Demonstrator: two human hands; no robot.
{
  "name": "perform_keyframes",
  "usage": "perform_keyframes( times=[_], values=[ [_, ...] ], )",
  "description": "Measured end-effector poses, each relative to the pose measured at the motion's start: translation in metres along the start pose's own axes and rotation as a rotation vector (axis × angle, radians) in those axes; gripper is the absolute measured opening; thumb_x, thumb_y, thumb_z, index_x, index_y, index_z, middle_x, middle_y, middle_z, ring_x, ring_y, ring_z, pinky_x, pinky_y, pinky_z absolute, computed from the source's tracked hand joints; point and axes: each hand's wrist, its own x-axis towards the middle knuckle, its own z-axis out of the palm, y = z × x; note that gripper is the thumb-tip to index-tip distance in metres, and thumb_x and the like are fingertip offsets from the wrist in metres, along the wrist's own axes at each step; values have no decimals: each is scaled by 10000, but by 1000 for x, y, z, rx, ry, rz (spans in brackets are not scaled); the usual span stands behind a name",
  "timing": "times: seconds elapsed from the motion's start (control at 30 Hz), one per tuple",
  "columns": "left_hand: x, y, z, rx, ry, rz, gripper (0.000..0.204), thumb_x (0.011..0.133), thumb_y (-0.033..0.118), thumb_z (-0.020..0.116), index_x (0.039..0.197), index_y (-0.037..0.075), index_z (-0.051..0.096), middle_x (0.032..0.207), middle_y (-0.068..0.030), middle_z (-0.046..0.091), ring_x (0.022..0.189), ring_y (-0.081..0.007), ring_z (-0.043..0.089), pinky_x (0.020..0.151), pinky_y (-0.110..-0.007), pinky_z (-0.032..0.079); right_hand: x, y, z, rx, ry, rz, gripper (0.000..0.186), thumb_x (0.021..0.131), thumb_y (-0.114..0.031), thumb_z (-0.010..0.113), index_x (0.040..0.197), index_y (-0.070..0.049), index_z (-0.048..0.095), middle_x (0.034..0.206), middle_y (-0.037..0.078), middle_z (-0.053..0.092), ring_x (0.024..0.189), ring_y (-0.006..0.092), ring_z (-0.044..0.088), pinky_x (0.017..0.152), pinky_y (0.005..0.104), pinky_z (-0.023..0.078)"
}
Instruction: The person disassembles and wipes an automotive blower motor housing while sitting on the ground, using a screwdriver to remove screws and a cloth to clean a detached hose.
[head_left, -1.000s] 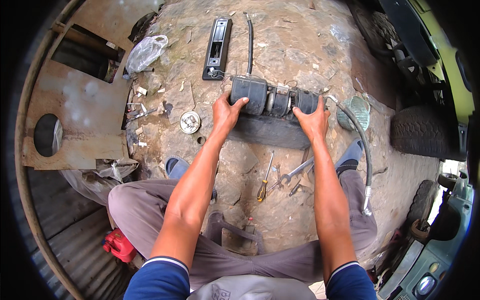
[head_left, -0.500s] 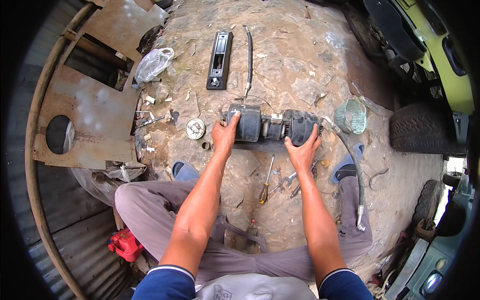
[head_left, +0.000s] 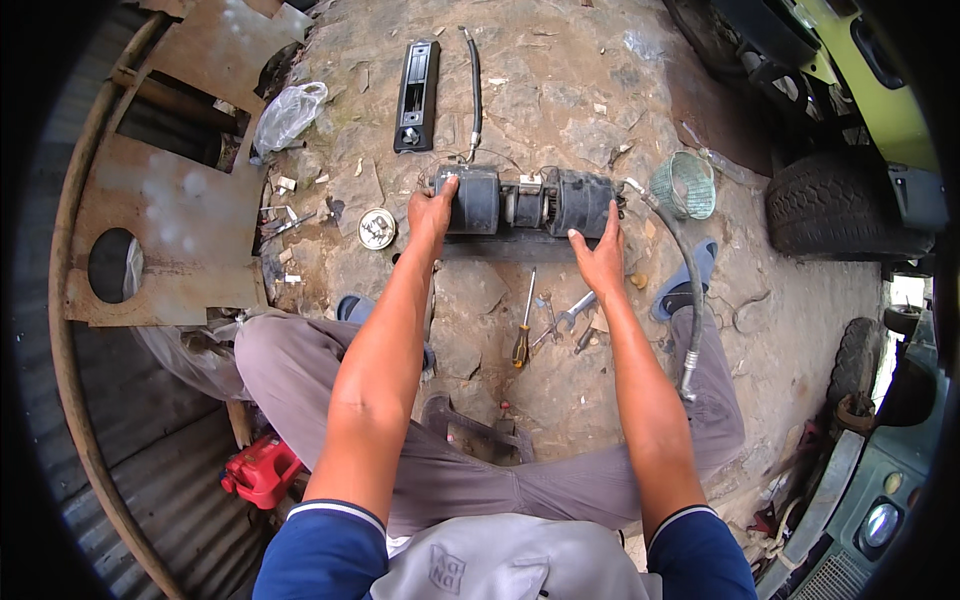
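Observation:
A black twin-drum blower unit (head_left: pixel 526 207), with a smaller motor section between its two round housings, lies crosswise on the stone floor. My left hand (head_left: pixel 430 212) grips the left housing, thumb on top and fingers hidden beyond its end. Around the lower right of the other housing (head_left: pixel 583 203), my right hand (head_left: pixel 601 260) has its thumb and fingers spread against the casing. Between my legs lie a yellow-handled screwdriver (head_left: pixel 523 335) and a wrench (head_left: pixel 572 314). Close to the unit's right end runs a black hose (head_left: pixel 684 245) with metal fittings.
Beyond the unit are a long black panel (head_left: pixel 416 97) and another hose (head_left: pixel 476 90). A round tin (head_left: pixel 377 229) with small parts sits left, a green basket (head_left: pixel 683 186) right. A tyre (head_left: pixel 845 215) and a rusty metal sheet (head_left: pixel 160 215) flank me; a red canister (head_left: pixel 262 471) is lower left.
The blower unit has shifted slightly away from me, nearer the black panel, with both hands still on it. The whole view has also shifted.

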Motion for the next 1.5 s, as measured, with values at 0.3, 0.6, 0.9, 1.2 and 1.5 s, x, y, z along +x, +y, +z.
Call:
perform_keyframes(
  times=[0.3, 0.6, 0.9, 1.2, 1.5],
  values=[
    [2, -2, 3, -23, 0, 12, 712, 800, 523, 789, 1121, -89, 618, 1111, -241, 676, 1026, -297, 648, 920, -395, 494, -65, 129, 10, -154, -377, 259, 574, 872, -352, 717, 1319, -15, 590, 1118, 249, 697, 1071, 389, 672, 927, 452, 516],
    [-6, -23, -33, -79, -206, -102, 799, 839, 459, 776, 1335, -99, 493, 1277, -232, 615, 1133, -299, 609, 989, -404, 460, -65, 58, 7, 50, -325, 260, 368, 907, -360, 696, 952, 5, 707, 911, 215, 720, 881, 347, 690, 795, 423, 526],
    [-54, -20, -36, -123, -266, -55, 1010, 871, 438, 767, 1542, -106, 244, 1509, -277, 417, 1387, -327, 435, 1170, -387, 307, 17, -19, -25, -314, 90, -245, 507, 989, -392, 593, 1350, -37, 562, 1404, 271, 511, 1268, 417, 493, 1070, 501, 396],
    [-70, -65, -61, -170, -257, -21, 598, 892, 397, 747, 1327, 53, 523, 1091, -81, 615, 986, -171, 540, 935, -318, 426, -26, -7, -15, -416, -79, -233, 648, 991, -418, 587, 1466, -1, 441, 1515, 296, 347, 1343, 486, 385, 1096, 541, 381],
    [-123, -80, -37, -48, 47, -235, 557, 974, 552, 613, 977, 0, 686, 939, -44, 630, 889, -144, 520, 845, -289, 425, -82, -6, -48, -363, -374, -57, 766, 956, -396, 667, 1528, -33, 310, 1561, 322, 203, 1399, 550, 287, 1123, 600, 337]
  ],
)
